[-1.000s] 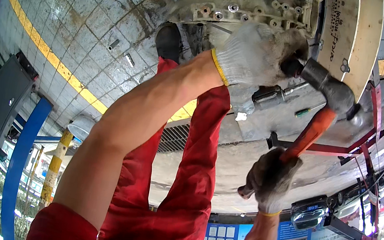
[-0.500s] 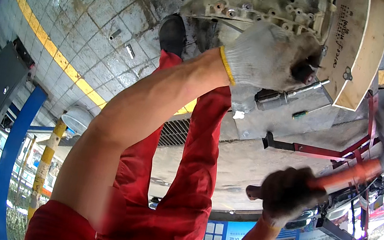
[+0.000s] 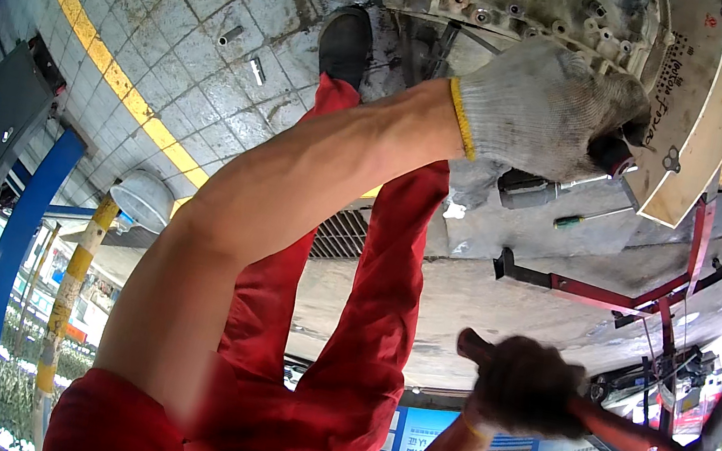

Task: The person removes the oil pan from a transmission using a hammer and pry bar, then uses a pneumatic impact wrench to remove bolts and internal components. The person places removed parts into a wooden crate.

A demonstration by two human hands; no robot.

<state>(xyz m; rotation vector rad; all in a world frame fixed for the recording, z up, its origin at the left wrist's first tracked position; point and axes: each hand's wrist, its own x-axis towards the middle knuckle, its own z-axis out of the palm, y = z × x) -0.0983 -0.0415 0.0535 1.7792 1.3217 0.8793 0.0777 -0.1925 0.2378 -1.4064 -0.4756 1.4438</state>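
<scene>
My left hand (image 3: 544, 113), in a grey-white knit glove with a yellow cuff, reaches across to a large greasy metal casting (image 3: 532, 12) with bolt holes along its edge. Its fingers are closed round a dark tool with a round end (image 3: 613, 157); the rest of that tool is hidden by the glove. Low on the right, my gloved right hand (image 3: 534, 385) grips a hammer (image 3: 626, 433) by its red-orange handle, well apart from the left hand. The hammer's dark head points right and is smeared by motion.
A wooden box (image 3: 694, 118) stands right of the casting. A screwdriver (image 3: 589, 219) and a grey-black tool (image 3: 527, 190) lie on the floor below. A red stand (image 3: 595, 296) is at right. Two small metal pieces (image 3: 256, 70) lie on the tiles. A blue post (image 3: 19, 285) rises at left.
My right hand and the hammer have swung lower in the picture, the head dropping most. My left hand keeps its grip beside the casting. The whole scene has shifted slightly.
</scene>
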